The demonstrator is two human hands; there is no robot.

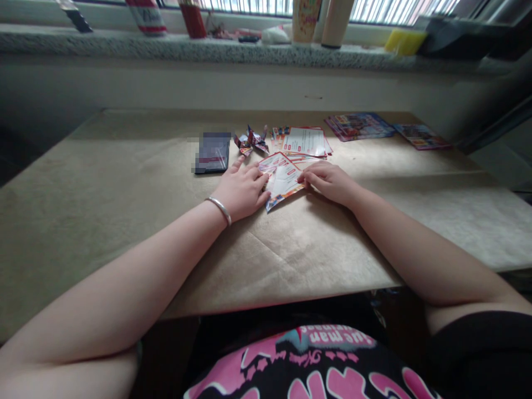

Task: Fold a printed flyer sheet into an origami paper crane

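A printed sheet of paper [284, 178], folded with slanting edges, lies on the table between my hands. My left hand [244, 188], with a silver bangle at the wrist, rests flat with fingers spread, its fingertips on the paper's left side. At the paper's right edge, my right hand [328, 182] pinches it between thumb and fingers. Just beyond my left fingertips stand small folded paper cranes [251, 141] in dark, colourful print. A stack of printed sheets [305, 141] lies behind the folded paper, close to my right hand.
A phone [214, 152] lies left of the cranes. Colourful printed cards [359, 126] and another small pile [421, 136] are at the back right of the table [103, 183]. A stone windowsill [233, 52] behind holds cups, a red can [146, 16] and a yellow block [405, 41].
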